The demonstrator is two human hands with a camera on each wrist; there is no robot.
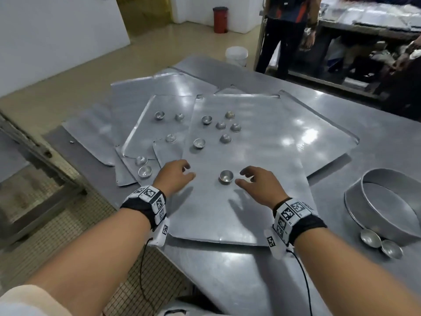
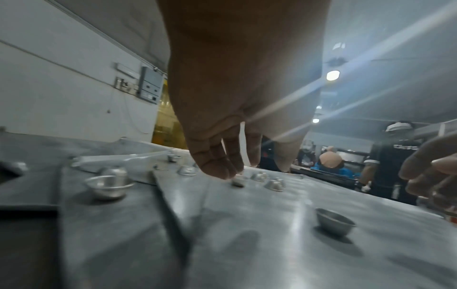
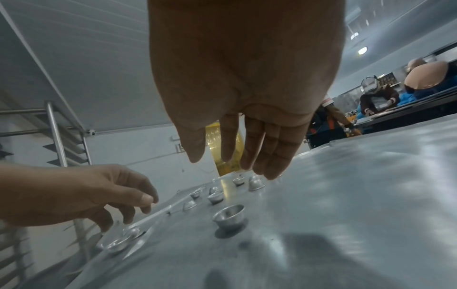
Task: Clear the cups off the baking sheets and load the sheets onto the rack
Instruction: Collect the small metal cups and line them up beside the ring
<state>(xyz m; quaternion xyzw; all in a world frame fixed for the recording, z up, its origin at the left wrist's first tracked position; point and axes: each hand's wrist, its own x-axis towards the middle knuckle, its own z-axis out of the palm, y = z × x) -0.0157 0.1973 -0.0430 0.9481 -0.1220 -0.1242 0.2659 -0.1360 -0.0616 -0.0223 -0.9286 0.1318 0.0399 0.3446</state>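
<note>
Several flat metal baking sheets lie overlapped on a steel table; the top sheet (image 1: 262,156) carries several small metal cups, some upright, some upside down. One upright cup (image 1: 226,176) (image 2: 335,223) (image 3: 228,217) stands near the sheet's front, between my hands. My left hand (image 1: 180,174) (image 2: 235,164) hovers just left of it with loosely bent fingers and holds nothing. My right hand (image 1: 248,179) (image 3: 237,154) hovers just right of the cup, fingers relaxed and empty. Two more cups (image 1: 144,171) sit on a lower sheet at the left.
A round metal ring pan (image 1: 391,201) and two small cups (image 1: 380,242) sit on the table at the right. The sheet rack (image 3: 56,136) stands to the left of the table. People work at a bench (image 1: 364,26) behind. A white bucket (image 1: 237,54) is on the floor.
</note>
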